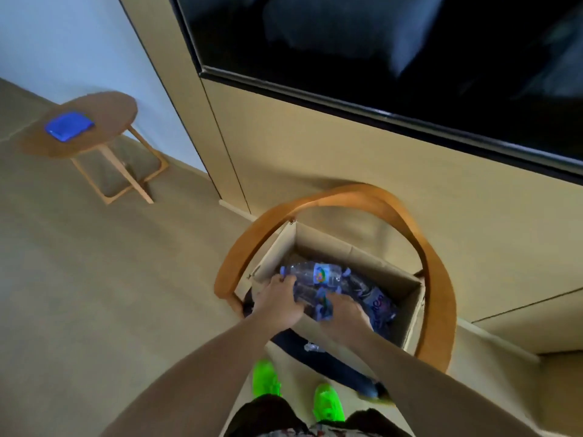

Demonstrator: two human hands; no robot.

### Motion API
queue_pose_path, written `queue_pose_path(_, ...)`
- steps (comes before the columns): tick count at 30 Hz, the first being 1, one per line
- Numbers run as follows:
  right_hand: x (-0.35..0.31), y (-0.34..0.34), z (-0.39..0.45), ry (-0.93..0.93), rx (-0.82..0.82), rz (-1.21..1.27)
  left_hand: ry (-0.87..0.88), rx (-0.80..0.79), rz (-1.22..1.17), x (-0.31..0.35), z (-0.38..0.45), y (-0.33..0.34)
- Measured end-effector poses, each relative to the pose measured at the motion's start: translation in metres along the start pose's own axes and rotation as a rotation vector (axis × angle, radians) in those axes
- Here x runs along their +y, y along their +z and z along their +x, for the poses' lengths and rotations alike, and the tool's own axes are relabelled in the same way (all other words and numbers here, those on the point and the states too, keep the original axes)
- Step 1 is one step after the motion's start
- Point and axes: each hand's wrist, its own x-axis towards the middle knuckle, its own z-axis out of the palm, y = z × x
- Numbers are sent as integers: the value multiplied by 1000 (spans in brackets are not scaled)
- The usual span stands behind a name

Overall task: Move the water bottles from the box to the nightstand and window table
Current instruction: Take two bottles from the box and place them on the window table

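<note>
- My shoes [266, 378] are nearest, bright green and smooth, standing on the pale floor; my dark shorts are cut off by the bottom edge.
- My bare forearms run up and inward to the box; my left hand [277, 302] curls over the near-left rim with its fingers bent round the end of a clear bottle; how firm that hold is I cannot tell through the blur.
- My right hand [345, 315] is down inside, fingers bent among the bottles and seemingly round one by its blue cap end — whether it truly grips is unclear.
- The water bottles [318, 274] lie on their sides in a heap in the box; thin crinkled clear plastic, blue caps, blue-and-white labels; their number is hard to make out; those under my hands are hidden.
- The cardboard box [353, 253] is brown, matt, open-topped with creased flaps; it sits on the dark seat of a chair [419, 247] whose curved wooden back, smooth and orange-brown, loops around it.
- Beyond, a beige wall panel carries a glossy black screen [394, 48], cut off at top and right.
- Far left stands a round table [104, 121] of brown wood on pale slanted legs — a blue square thing [69, 126] lies on it, too blurred to name.
</note>
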Motion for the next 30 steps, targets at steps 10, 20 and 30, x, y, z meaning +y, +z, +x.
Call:
queue_pose_path(10, 22, 21, 46, 428, -41, 59, 255, -273, 125, -23, 99, 23)
queue_pose_path(20, 30, 27, 94, 566, -92, 130, 176, -330, 76, -35, 174, 34)
queue_pose_path(30, 61, 43, 140, 408, -291, -214, 207, -312, 219, -31, 220, 81)
